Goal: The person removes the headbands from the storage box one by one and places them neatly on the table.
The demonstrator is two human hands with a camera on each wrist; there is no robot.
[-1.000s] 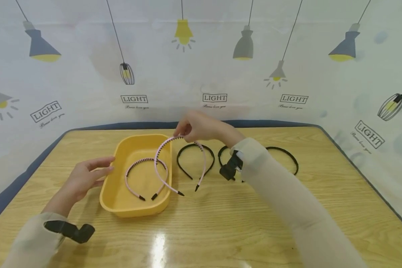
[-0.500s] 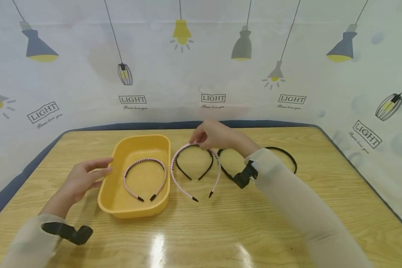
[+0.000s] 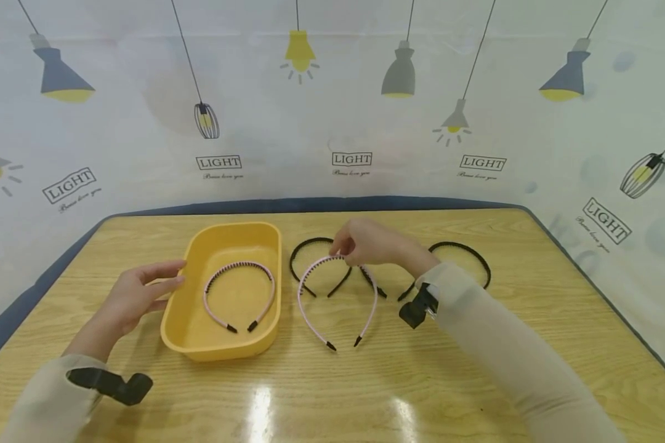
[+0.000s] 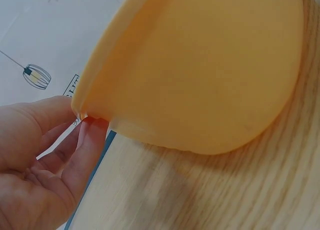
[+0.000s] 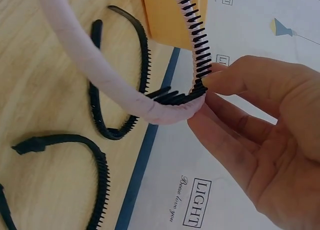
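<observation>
My left hand [image 3: 130,301] grips the left rim of a yellow plastic tray [image 3: 278,258], thumb and fingers at its edge. Inside the tray lies a pink headband [image 3: 271,284] with dark teeth. My right hand [image 3: 368,241] pinches a second pink headband [image 5: 102,72] by the top of its arch, its black-tipped ends pointing toward me. In the head view this band overlaps a black headband [image 3: 295,255] on the table. More black headband [image 3: 484,261] shows farther right, partly hidden behind my right hand and forearm.
The tray and headbands are on a light wooden table [image 3: 332,394] with a dark blue border strip [image 3: 244,207] along its back. Behind it hangs a pale cloth [image 3: 332,111] printed with lamps.
My right hand has moved right and toward me with the pink headband, from over the tray's right edge to in front of the black headband. The left hand has stayed at the tray.
</observation>
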